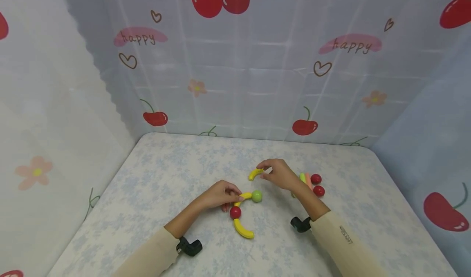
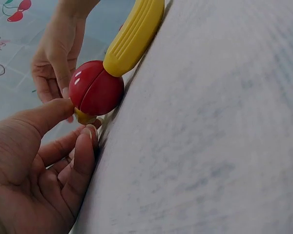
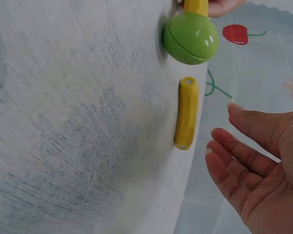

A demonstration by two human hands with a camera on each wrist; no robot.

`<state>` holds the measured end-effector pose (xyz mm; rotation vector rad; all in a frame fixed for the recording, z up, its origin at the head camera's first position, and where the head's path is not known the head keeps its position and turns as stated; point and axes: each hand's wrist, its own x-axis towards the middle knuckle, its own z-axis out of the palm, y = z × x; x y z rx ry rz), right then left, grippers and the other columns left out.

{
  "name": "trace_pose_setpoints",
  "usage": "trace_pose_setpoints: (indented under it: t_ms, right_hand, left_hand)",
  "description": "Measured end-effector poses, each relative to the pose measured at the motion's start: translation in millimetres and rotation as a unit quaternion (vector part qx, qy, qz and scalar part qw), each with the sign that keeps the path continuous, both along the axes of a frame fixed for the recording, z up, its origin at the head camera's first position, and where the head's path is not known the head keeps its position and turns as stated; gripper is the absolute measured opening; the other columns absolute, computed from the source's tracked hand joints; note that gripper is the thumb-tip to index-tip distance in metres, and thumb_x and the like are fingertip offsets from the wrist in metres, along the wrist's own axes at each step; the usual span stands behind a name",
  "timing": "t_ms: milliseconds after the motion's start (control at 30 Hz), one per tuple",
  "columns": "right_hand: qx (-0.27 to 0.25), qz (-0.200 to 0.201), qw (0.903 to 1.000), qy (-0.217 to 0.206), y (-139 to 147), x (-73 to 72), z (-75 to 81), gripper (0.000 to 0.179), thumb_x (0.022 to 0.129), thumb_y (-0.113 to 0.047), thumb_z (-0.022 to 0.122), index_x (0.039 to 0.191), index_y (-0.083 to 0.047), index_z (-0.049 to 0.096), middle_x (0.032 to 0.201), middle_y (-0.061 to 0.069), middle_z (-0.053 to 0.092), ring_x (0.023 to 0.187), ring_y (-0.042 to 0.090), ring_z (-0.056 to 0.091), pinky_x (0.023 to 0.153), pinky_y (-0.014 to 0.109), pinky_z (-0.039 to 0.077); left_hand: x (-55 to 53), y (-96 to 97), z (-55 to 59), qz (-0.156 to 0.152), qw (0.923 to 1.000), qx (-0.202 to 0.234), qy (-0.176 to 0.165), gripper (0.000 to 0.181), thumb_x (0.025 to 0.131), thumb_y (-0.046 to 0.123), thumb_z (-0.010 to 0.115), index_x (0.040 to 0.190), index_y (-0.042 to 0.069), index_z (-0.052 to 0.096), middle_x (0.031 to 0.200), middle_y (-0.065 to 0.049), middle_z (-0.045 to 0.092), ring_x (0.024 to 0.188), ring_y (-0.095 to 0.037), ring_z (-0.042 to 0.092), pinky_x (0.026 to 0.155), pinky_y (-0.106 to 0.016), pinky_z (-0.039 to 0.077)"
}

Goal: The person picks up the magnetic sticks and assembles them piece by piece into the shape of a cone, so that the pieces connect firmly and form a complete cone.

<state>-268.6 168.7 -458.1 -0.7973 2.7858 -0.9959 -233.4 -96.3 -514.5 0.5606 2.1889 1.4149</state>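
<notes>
A chain of toy pieces lies on the table: a curved yellow rod (image 1: pixel 243 229), a red ball (image 1: pixel 235 212), a second yellow rod (image 1: pixel 245 195) and a green ball (image 1: pixel 256 196). My left hand (image 1: pixel 219 194) pinches the second rod beside the red ball; in the left wrist view the thumb is right at the ball (image 2: pixel 96 87). Farther back lies a separate curved yellow rod (image 1: pixel 254 174), with a silvery dot on each end in the right wrist view. My right hand (image 1: pixel 281 175) hovers by it, fingers spread apart and relaxed.
Right of my right forearm lie a green stick (image 1: pixel 303 177), a salmon stick (image 1: pixel 308 180) and two red balls (image 1: pixel 319 191), partly hidden by the arm. A printed curtain (image 1: pixel 235 64) stands behind the patterned table (image 1: pixel 176 162). Each wrist carries a black camera mount (image 1: pixel 190 247).
</notes>
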Motion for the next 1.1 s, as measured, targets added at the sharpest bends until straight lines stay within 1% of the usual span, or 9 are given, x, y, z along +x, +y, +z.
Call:
trace_pose_setpoints:
  t_ms: [100, 200, 333, 400, 600, 700, 833, 1000, 1100]
  right_hand:
    - [0.029, 0.008, 0.9995, 0.004, -4, -8.2, 0.2, 0.029, 0.089, -0.002, 0.077, 0.118, -0.001, 0.073, 0.118, 0.011, 0.072, 0.113, 0.033, 0.064, 0.093, 0.046, 0.055]
    - [0.075, 0.016, 0.997, 0.008, -10, -15.3, -4.3, 0.029, 0.088, -0.003, 0.078, 0.117, -0.004, 0.074, 0.118, 0.008, 0.072, 0.115, 0.03, 0.064, 0.098, 0.047, 0.052]
    - [0.127, 0.016, 0.9917, 0.015, -18, -20.3, -9.5, 0.026, 0.088, -0.004, 0.079, 0.113, -0.01, 0.078, 0.114, 0.003, 0.074, 0.112, 0.025, 0.065, 0.098, 0.045, 0.052]
    - [0.14, 0.017, 0.9899, 0.018, -21, -21.3, -11.5, 0.025, 0.087, -0.003, 0.079, 0.111, -0.011, 0.079, 0.111, 0.002, 0.075, 0.109, 0.024, 0.066, 0.096, 0.044, 0.053]
    - [0.15, 0.014, 0.9882, 0.029, -23, -19.2, -10.7, 0.022, 0.087, -0.003, 0.079, 0.109, -0.01, 0.078, 0.103, 0.002, 0.075, 0.095, 0.02, 0.066, 0.084, 0.039, 0.056]
    - [0.15, 0.011, 0.9884, 0.015, -21, -17.5, -8.4, 0.023, 0.088, -0.005, 0.079, 0.11, -0.009, 0.078, 0.097, 0.002, 0.073, 0.085, 0.016, 0.064, 0.077, 0.035, 0.055]
    - [0.157, 0.019, 0.9874, -0.013, -17, -16.0, -6.5, 0.022, 0.088, -0.007, 0.079, 0.11, -0.008, 0.078, 0.093, 0.0, 0.072, 0.08, 0.013, 0.06, 0.073, 0.032, 0.054]
    - [0.158, 0.038, 0.9862, -0.031, -10, -14.8, -3.5, 0.015, 0.087, -0.005, 0.079, 0.102, -0.006, 0.078, 0.087, -0.002, 0.069, 0.078, 0.013, 0.058, 0.071, 0.03, 0.052]
    - [0.151, 0.038, 0.9867, -0.045, -6, -12.1, -0.4, 0.012, 0.085, -0.004, 0.079, 0.097, -0.005, 0.077, 0.084, -0.001, 0.066, 0.076, 0.014, 0.056, 0.069, 0.031, 0.051]
  left_hand:
    - [-0.2, 0.7, 0.5, 0.0, 0.9999, 0.007, -0.009, 0.023, 0.093, 0.028, 0.077, 0.104, 0.008, 0.076, 0.07, -0.004, 0.068, 0.045, -0.013, 0.058, 0.045, -0.026, 0.052]
    - [-0.6, -1.3, -1.8, 0.002, 0.9998, 0.013, -0.016, 0.022, 0.093, 0.027, 0.076, 0.104, 0.008, 0.076, 0.07, -0.005, 0.068, 0.046, -0.013, 0.06, 0.047, -0.026, 0.053]
    - [-1.5, -3.0, -4.3, 0.006, 0.9997, 0.017, -0.019, 0.023, 0.094, 0.027, 0.076, 0.105, 0.007, 0.076, 0.07, -0.005, 0.068, 0.047, -0.013, 0.061, 0.048, -0.026, 0.054]
    - [-1.9, -3.1, -4.8, 0.008, 0.9996, 0.018, -0.019, 0.023, 0.094, 0.027, 0.076, 0.105, 0.007, 0.076, 0.071, -0.005, 0.069, 0.048, -0.013, 0.061, 0.048, -0.027, 0.054]
    - [-2.1, -2.9, -4.8, 0.012, 0.9995, 0.018, -0.023, 0.023, 0.094, 0.026, 0.076, 0.105, 0.006, 0.076, 0.071, -0.005, 0.069, 0.048, -0.014, 0.061, 0.048, -0.027, 0.054]
    - [-2.1, -2.1, -5.4, 0.016, 0.9994, 0.018, -0.026, 0.023, 0.094, 0.026, 0.076, 0.106, 0.006, 0.076, 0.071, -0.005, 0.069, 0.048, -0.013, 0.061, 0.048, -0.027, 0.054]
    - [-2.2, -1.8, -6.1, 0.021, 0.9994, 0.015, -0.024, 0.022, 0.094, 0.025, 0.076, 0.106, 0.006, 0.076, 0.071, -0.005, 0.069, 0.047, -0.013, 0.06, 0.047, -0.026, 0.054]
    - [-2.1, -1.7, -5.9, 0.022, 0.9993, 0.015, -0.025, 0.022, 0.094, 0.024, 0.076, 0.107, 0.006, 0.076, 0.07, -0.006, 0.068, 0.047, -0.013, 0.06, 0.047, -0.026, 0.053]
    - [-1.8, -1.9, -5.0, 0.02, 0.9993, 0.016, -0.026, 0.022, 0.094, 0.024, 0.076, 0.107, 0.006, 0.076, 0.07, -0.006, 0.068, 0.047, -0.013, 0.06, 0.047, -0.026, 0.053]
